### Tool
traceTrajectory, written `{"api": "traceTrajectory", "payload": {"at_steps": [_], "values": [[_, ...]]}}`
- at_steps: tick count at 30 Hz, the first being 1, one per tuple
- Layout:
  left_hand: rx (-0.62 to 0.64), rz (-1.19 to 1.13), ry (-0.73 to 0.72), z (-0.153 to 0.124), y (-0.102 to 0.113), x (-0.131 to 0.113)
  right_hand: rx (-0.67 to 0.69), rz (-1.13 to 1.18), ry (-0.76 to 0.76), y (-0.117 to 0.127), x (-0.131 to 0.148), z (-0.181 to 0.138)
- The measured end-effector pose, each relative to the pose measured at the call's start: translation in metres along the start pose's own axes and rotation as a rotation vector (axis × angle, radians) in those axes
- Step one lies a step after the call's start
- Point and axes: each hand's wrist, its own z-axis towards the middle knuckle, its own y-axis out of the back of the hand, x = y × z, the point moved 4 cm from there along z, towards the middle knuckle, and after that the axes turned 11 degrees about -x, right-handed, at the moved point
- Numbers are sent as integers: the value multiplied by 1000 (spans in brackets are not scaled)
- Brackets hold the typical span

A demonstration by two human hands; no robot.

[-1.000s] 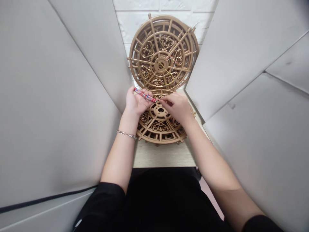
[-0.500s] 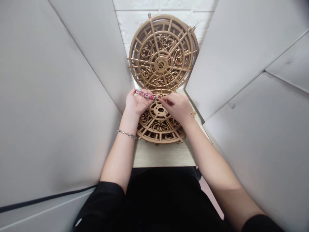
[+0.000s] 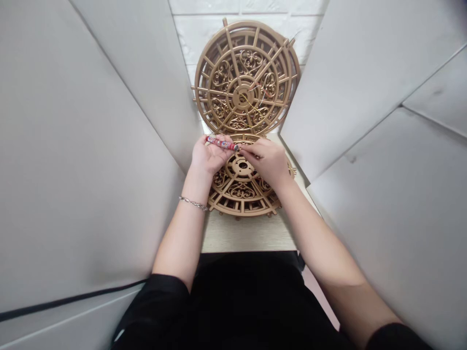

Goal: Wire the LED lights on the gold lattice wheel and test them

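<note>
My left hand is closed around a thin red patterned stick, held nearly level above a gold ornate wheel lying flat on the light wooden table. My right hand has its fingers pinched together at the stick's right end, over the wheel's round hub. What the right fingers pinch is too small to make out. A silver bracelet circles my left wrist.
A stack of matching gold wheels with thin wires at the centre leans upright against the white brick wall behind. Grey partition panels close in tightly on the left, and more partition panels on the right.
The red stick has tilted from slanted to nearly level and shifted slightly right. Both hands stay over the flat wheel with small finger movements.
</note>
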Motion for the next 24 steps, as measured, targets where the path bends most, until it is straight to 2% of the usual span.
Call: {"api": "traceTrajectory", "payload": {"at_steps": [15,24], "values": [[27,2,-3,1,0,1,-21,12,-6,3,2,1],[74,67,23,-2,0,1,122,86,-32,-2,2,1]]}}
